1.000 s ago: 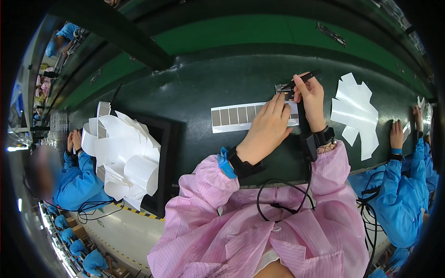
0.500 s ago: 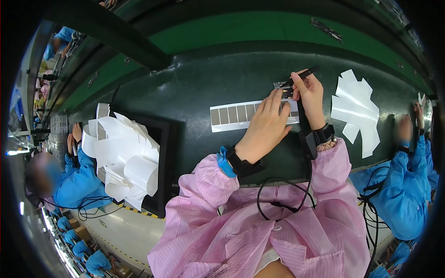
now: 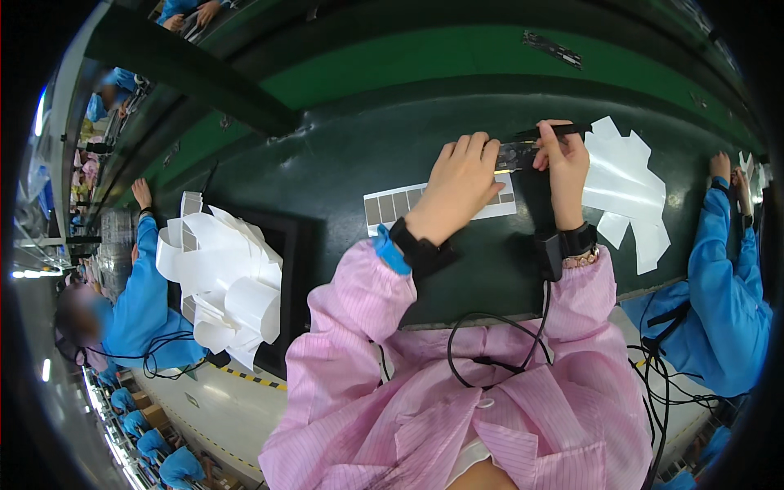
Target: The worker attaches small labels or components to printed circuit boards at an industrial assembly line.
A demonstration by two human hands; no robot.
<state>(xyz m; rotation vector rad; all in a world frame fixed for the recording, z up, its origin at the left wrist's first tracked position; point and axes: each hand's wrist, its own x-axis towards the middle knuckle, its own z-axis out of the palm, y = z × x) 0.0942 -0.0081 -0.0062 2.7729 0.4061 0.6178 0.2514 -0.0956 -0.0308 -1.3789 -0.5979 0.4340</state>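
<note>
A long dark green conveyor belt [image 3: 327, 163] ran from nine o'clock to three o'clock, with a brighter green strip [image 3: 425, 61] beyond it at twelve. Pale floor [image 3: 220, 408] with a yellow-black hazard stripe [image 3: 245, 377] lay at seven o'clock. Bright lamps [image 3: 33, 273] glared at nine.

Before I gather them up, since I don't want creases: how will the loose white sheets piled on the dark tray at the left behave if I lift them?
The white sheets look thin and curl at their edges, so they are probably floppy and light. They lie loosely overlapped and overhang the dark tray, so a push would likely slide or scatter them. Gripping hard may crease them.
</note>
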